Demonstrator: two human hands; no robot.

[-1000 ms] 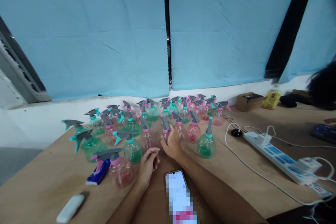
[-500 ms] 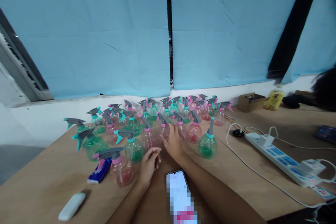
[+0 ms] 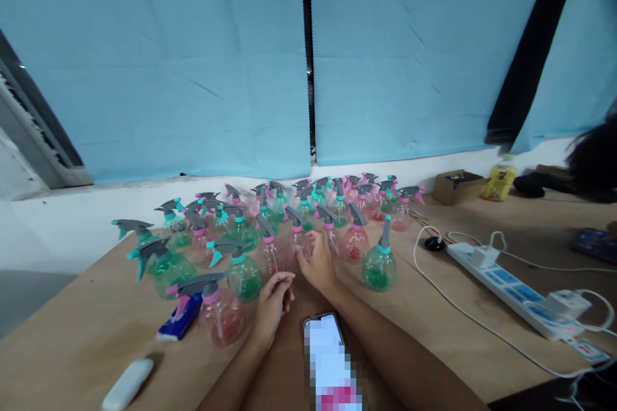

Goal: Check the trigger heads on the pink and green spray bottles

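Observation:
Several small spray bottles, pink and green with grey triggers, crowd the wooden table [image 3: 87, 340]. My right hand [image 3: 317, 264] reaches forward and wraps round the body of a pink spray bottle [image 3: 297, 239] in the middle of the group. My left hand [image 3: 272, 302] rests on the table with its fingers curled loosely, just right of a pink bottle [image 3: 220, 312] and below a green bottle [image 3: 243, 272]; nothing shows in it. A phone [image 3: 330, 359] lies between my forearms.
A blue packet [image 3: 179, 318] and a white oblong object [image 3: 127, 384] lie at the left front. A green bottle [image 3: 380, 262] stands right of my hand. A white power strip [image 3: 511, 285] with cables, a cardboard box [image 3: 455, 185] and a yellow bottle [image 3: 499, 180] sit at the right. Another person's dark hair [image 3: 592, 160] shows far right.
My right hand has pushed the pink bottle a little further back and left into the group. My left hand has hardly moved.

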